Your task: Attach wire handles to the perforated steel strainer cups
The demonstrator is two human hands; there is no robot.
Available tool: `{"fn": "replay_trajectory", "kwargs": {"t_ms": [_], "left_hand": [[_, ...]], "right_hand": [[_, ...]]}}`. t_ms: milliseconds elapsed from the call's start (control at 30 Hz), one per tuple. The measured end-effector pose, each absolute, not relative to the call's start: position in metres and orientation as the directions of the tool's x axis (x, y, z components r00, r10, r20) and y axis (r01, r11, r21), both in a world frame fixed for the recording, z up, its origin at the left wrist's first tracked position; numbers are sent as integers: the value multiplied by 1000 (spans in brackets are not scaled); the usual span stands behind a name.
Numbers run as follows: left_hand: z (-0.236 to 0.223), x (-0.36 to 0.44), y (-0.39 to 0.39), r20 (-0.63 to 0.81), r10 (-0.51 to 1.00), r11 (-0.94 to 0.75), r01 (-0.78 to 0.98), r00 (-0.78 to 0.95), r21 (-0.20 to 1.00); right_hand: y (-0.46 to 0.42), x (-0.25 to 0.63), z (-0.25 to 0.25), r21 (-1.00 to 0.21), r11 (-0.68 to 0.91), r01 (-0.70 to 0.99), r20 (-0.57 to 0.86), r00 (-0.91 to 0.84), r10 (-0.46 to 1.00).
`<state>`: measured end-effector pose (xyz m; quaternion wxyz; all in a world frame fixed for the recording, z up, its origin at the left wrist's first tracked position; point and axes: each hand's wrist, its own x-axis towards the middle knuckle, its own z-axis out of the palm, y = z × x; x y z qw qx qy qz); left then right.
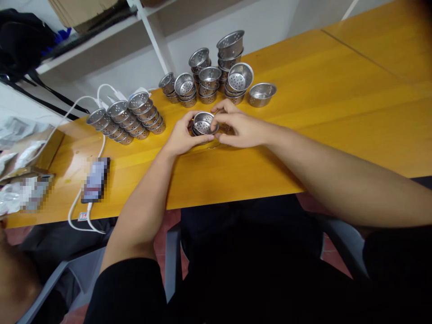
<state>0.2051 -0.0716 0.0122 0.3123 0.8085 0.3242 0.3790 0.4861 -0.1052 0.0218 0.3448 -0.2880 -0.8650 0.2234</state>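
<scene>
A small round perforated metal cup (203,122) stands near the middle of the table, its holed bottom visible from above; a second rim shows just under it. My left hand (184,135) is wrapped around its left side, thumb along the front. My right hand (236,125) reaches it from the right, with fingers curled at the rim. Something thin and clear lies beneath the right fingers, too hidden to name. Just behind stand stacks of similar perforated cups (209,78), and a single metal cup (262,95) sits to their right.
More stacked cups (131,116) stand at the left of the yellow table (337,99). A phone (96,180) with a white cable lies near the front edge. Cardboard boxes (50,148) and plastic bags are at far left. White shelving (148,31) rises behind. Another person's arm (15,274) shows lower left.
</scene>
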Motion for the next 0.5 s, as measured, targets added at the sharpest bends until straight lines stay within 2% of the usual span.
{"fn": "replay_trajectory", "kwargs": {"t_ms": [133, 500], "left_hand": [[17, 207, -76, 404, 756, -613, 341, 515, 713], [21, 211, -79, 453, 693, -706, 404, 560, 581]], "right_hand": [[-105, 488, 24, -555, 750, 359, 532, -540, 653], [-104, 489, 24, -527, 712, 464, 476, -532, 700]]}}
